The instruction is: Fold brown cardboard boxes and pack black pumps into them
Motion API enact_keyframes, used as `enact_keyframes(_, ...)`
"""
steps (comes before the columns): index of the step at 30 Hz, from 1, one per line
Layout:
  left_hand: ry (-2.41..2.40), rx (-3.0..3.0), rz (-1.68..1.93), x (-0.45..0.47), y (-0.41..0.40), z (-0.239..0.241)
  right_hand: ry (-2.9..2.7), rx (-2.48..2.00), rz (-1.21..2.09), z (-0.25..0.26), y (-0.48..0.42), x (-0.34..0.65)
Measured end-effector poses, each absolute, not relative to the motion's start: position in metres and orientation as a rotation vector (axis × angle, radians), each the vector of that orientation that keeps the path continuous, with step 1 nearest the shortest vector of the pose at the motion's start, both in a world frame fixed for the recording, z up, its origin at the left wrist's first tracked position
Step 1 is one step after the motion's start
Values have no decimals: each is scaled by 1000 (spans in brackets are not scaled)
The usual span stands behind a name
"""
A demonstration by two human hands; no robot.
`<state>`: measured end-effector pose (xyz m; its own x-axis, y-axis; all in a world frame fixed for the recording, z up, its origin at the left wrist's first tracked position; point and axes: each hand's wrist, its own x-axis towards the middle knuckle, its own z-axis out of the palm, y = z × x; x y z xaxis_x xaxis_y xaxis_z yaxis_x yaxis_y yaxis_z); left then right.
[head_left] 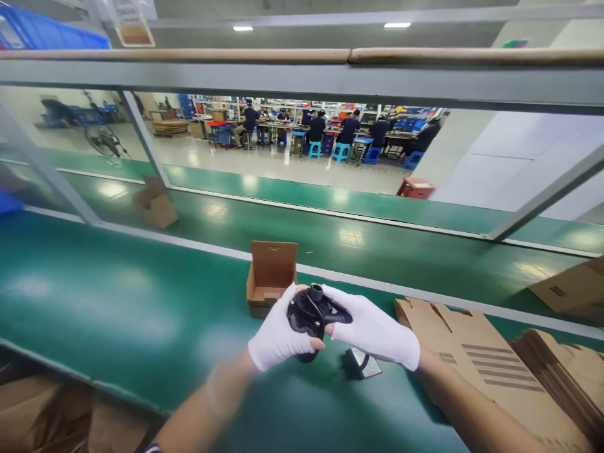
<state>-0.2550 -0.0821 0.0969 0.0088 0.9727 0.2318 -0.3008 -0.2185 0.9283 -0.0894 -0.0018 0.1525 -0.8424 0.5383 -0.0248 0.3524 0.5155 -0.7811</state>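
Bench [117, 314]: green belt surface, carrying all items.

Flat cartons [476, 358]: stacked at the right edge.

Open box [270, 277]: upright, mid-bench, just beyond the hands.

Black part [309, 314]: held above the bench between both gloved hands. Left hand [278, 340] fingers curled around its underside; right hand [372, 330] fingers closed on its side.

Small dark piece [359, 363]: lying beneath.

Risk: a cloth-glove grip may slip, dropping the part onto that piece.

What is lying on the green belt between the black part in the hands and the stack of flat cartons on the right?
In the head view, a small black piece with a shiny face lies on the belt, under the right hand, between the black part and the flat cartons.
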Motion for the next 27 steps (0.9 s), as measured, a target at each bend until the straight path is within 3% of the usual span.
enact_keyframes(3,1102,1398,1612,-283,-88,85,-2621,-849,1047,165,-5,-106)
enact_keyframes(6,1763,1638,1781,-323,-86,62,-2707,-832,797,178,-3,-130)
enact_keyframes(9,2260,1588,1538,-354,-74,35,-2814,-827,454,187,7,-163)
enact_keyframes(14,2353,1521,1285,-355,-59,6,-3172,-790,52,184,28,-222)
enact_keyframes(27,2507,1551,1159,-323,-59,-7,-3804,-605,155,121,32,-282)
